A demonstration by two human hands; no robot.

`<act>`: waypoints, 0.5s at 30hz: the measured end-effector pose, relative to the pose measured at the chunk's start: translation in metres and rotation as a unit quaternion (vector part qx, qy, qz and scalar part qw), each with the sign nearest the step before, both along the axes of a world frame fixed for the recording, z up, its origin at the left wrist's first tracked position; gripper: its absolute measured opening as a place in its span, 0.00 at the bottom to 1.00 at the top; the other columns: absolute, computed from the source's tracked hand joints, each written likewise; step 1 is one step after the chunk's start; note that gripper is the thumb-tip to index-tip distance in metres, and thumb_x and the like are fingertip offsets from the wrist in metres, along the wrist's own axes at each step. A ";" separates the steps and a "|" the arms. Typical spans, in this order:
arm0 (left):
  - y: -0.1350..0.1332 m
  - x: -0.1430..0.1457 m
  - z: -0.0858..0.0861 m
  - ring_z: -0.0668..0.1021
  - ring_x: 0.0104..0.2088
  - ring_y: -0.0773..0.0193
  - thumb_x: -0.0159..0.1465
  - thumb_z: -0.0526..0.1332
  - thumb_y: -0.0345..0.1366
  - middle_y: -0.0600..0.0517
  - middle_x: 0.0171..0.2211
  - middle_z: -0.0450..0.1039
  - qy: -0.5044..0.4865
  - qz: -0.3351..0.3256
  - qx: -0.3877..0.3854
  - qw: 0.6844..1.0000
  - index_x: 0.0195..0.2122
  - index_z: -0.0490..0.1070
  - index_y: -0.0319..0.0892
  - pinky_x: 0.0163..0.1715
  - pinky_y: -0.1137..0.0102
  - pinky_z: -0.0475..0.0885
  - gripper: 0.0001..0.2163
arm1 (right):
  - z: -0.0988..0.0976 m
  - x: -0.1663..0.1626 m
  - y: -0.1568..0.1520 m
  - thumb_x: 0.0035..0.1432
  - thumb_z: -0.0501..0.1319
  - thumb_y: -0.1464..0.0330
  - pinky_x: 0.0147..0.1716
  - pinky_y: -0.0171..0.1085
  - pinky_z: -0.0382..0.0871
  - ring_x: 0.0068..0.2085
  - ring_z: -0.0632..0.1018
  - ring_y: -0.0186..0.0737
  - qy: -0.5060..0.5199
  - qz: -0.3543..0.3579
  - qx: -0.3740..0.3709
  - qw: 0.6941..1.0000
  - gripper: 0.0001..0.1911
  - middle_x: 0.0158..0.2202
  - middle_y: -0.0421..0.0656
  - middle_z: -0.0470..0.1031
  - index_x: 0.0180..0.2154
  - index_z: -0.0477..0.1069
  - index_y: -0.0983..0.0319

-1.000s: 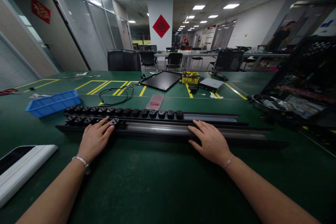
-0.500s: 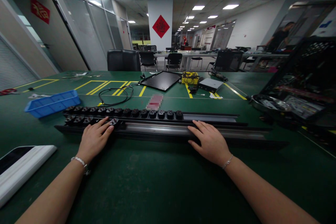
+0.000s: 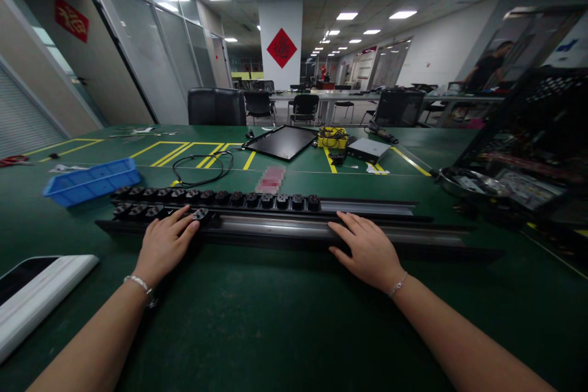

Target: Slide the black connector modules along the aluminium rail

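Two long dark metal channels lie side by side across the green table. The near channel [image 3: 271, 226] holds several black power socket modules at its left end, and its bare metal inside shows toward the right. My left hand [image 3: 164, 242] lies over these modules with its fingers stretched out, the thumb beside one socket module [image 3: 201, 214]. On the right part of the same channel rests my right hand [image 3: 365, 248], fingers spread and holding nothing. Behind it, the far channel [image 3: 367, 205] carries a long row of socket modules [image 3: 236, 198].
A blue bin [image 3: 94, 182] stands at the left, with a white device [image 3: 46, 294] nearer me. Beyond the channels lie a black cable [image 3: 202, 168], a dark flat panel [image 3: 281, 142], a yellow object [image 3: 332, 136] and a grey box [image 3: 367, 149]. A metal bowl [image 3: 473, 182] sits right.
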State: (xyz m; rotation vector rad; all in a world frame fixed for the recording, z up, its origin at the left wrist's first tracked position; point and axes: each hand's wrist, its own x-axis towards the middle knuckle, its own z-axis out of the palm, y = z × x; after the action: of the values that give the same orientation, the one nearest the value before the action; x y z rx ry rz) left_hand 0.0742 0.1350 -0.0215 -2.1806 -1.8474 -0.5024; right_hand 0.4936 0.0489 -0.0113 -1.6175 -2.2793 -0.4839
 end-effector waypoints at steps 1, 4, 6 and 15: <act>0.000 0.000 0.000 0.73 0.50 0.51 0.64 0.42 0.46 0.49 0.59 0.63 0.000 0.001 -0.001 1.000 0.45 0.73 0.45 0.54 0.50 0.60 0.22 | 0.000 0.000 0.000 0.57 0.55 0.58 0.53 0.48 0.60 0.57 0.66 0.50 0.000 0.001 0.001 1.000 0.24 0.58 0.51 0.65 0.53 0.68 0.60; 0.000 -0.001 0.001 0.73 0.50 0.51 0.64 0.42 0.47 0.49 0.60 0.62 0.005 0.003 -0.011 1.000 0.46 0.73 0.45 0.54 0.51 0.60 0.23 | 0.000 0.000 0.000 0.57 0.55 0.57 0.54 0.48 0.59 0.57 0.66 0.50 -0.001 0.001 -0.001 1.000 0.24 0.57 0.51 0.65 0.53 0.68 0.60; 0.000 -0.001 0.001 0.73 0.50 0.51 0.64 0.42 0.47 0.49 0.60 0.62 0.009 0.003 -0.014 1.000 0.46 0.73 0.45 0.54 0.51 0.60 0.24 | 0.000 0.000 0.001 0.57 0.55 0.57 0.54 0.48 0.59 0.57 0.65 0.50 0.000 0.000 -0.003 1.000 0.24 0.57 0.51 0.65 0.53 0.68 0.60; 0.000 -0.001 0.001 0.71 0.53 0.51 0.64 0.41 0.48 0.48 0.60 0.62 0.014 0.000 -0.019 1.000 0.47 0.72 0.44 0.55 0.51 0.59 0.24 | 0.000 0.000 0.000 0.58 0.54 0.57 0.54 0.48 0.59 0.57 0.65 0.50 0.000 -0.003 -0.006 1.000 0.24 0.58 0.51 0.65 0.53 0.68 0.60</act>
State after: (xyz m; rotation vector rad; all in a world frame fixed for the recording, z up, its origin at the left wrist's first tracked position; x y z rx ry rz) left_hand 0.0728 0.1348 -0.0206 -2.2000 -1.8562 -0.4377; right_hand 0.4934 0.0493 -0.0114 -1.6310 -2.2818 -0.4723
